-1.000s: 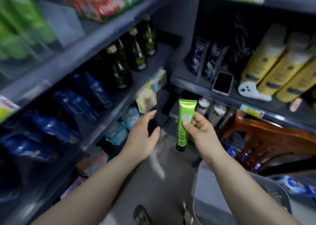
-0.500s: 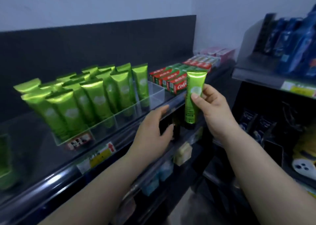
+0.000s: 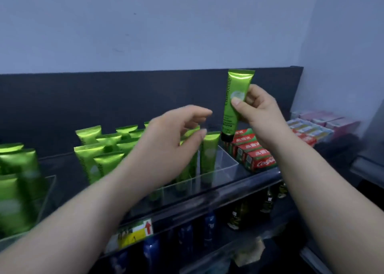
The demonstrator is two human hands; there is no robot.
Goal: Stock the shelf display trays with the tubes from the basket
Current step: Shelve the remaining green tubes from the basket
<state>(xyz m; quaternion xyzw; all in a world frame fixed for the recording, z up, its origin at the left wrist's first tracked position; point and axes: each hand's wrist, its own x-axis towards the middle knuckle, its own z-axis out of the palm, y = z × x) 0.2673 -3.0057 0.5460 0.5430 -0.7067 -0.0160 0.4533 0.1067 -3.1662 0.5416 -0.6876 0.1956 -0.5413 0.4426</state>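
Tubes [image 3: 104,163] crowd the tray [image 3: 229,166]; right front corner free.

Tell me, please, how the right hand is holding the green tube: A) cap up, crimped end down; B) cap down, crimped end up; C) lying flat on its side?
B: the right hand pinches the green tube upright, dark cap at the bottom, flat crimped end on top.
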